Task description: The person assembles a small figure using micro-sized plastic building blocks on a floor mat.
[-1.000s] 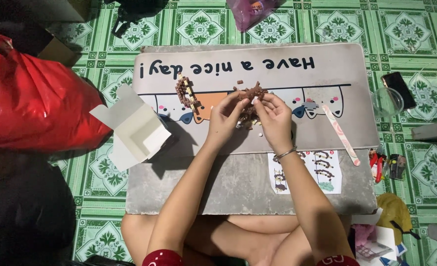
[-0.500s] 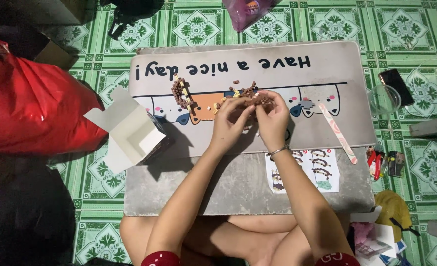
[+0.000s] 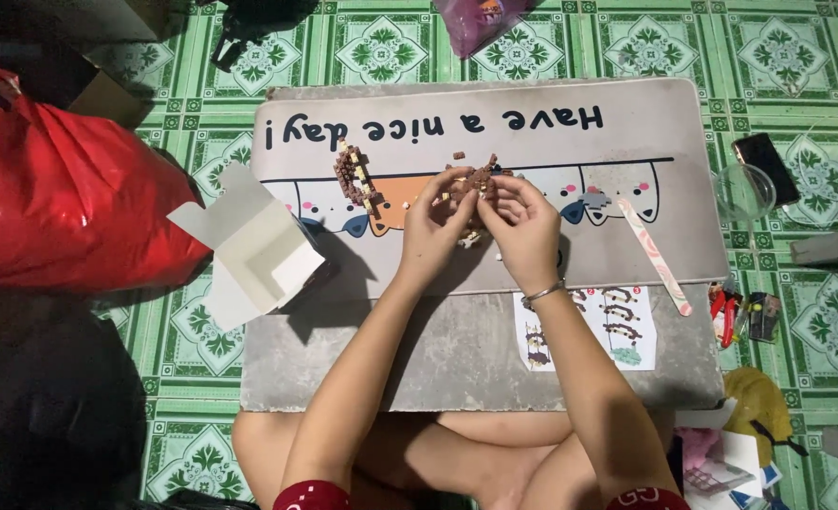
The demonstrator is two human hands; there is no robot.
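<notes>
Both hands have barely shifted since half a second ago. From left: an open white box (image 3: 253,250), a brown brick strip (image 3: 355,178) on the mat (image 3: 626,246), then left hand (image 3: 435,227) and right hand (image 3: 525,227) together, pinched on the small brown brick model (image 3: 475,179).

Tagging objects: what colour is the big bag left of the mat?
Red, glossy plastic bag, lying on the green patterned floor tiles. Head view shows it.
</notes>
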